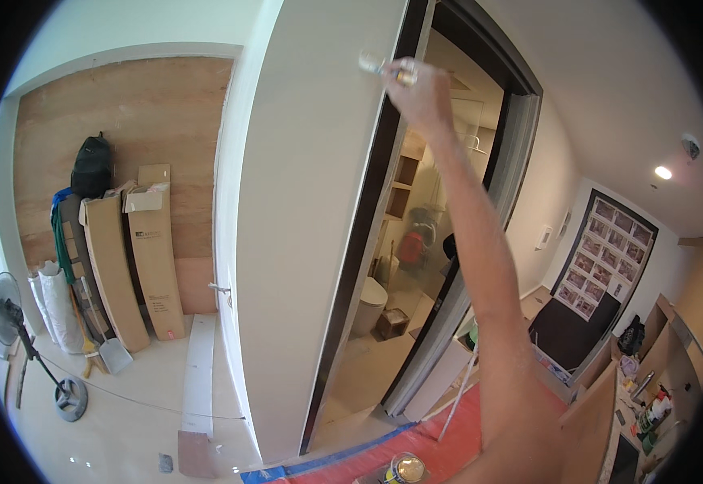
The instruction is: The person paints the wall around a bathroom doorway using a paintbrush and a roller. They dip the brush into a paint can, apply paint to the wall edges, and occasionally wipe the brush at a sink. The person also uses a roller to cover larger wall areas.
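Observation:
My right hand [420, 93] is raised high, its arm stretching up from the lower edge. It grips a small paintbrush [377, 64] whose pale bristle end touches the white wall [303, 242] just left of the dark door frame [363, 242]. My left hand is out of view. Below, at the bottom edge, an open paint can [406, 468] sits on red floor covering [440, 444].
Through the dark doorway is a bathroom with a toilet [368, 305] and a small box. To the left, tall cardboard boxes [154, 250], sacks, a dustpan and a standing fan [13, 310] lean against a plywood wall. A white plank [200, 375] lies on the floor. Clutter and shelves stand at the right.

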Available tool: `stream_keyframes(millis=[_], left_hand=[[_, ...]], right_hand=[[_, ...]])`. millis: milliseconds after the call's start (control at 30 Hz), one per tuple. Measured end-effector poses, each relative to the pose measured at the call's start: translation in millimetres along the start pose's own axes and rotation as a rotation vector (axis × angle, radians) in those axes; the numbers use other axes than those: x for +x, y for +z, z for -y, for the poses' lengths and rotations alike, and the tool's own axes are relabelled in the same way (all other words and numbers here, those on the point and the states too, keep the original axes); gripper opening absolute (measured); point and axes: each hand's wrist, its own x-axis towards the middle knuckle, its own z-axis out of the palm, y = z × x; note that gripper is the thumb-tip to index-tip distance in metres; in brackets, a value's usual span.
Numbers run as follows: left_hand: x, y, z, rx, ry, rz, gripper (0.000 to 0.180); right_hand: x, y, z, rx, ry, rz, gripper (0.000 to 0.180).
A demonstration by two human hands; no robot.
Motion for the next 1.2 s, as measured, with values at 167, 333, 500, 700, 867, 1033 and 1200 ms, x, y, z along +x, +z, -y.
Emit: stream_keyframes(millis=[167, 333, 500, 700, 867, 1033, 1200], left_hand=[[-3.1, -21.0, 35.2, -0.025, -0.011, -0.031, 0.043], [-9.8, -41.4, 79.3, -0.054, -0.021, -0.056, 0.044], [-17.6, -59.3, 117.3, -0.108, -0.001, -0.091, 0.044], [-39.5, -67.8, 140.7, -0.12, -0.06, -0.181, 0.041], [-58.9, -72.0, 148.9, -0.127, -0.047, -0.166, 0.038], [-57.6, -66.6, 133.1, -0.133, -0.086, -0.147, 0.036], [-56.0, -64.6, 136.6, -0.103, -0.041, -0.168, 0.039]], right_hand=[[-120.5, -7.1, 43.5, 0.212, 0.105, 0.161, 0.018], [-242.2, -1.6, 61.0, 0.302, 0.215, 0.303, 0.019], [-353.2, 5.8, 93.8, 0.358, 0.303, 0.424, 0.019], [-492.2, 23.1, 115.8, 0.405, 0.419, 0.502, 0.016], [-573.9, 28.5, 136.5, 0.386, 0.549, 0.722, 0.016], [-571.6, 36.5, 114.4, 0.435, 0.51, 0.702, 0.016], [-388.9, 12.2, 93.9, 0.43, 0.521, 0.558, 0.019]])
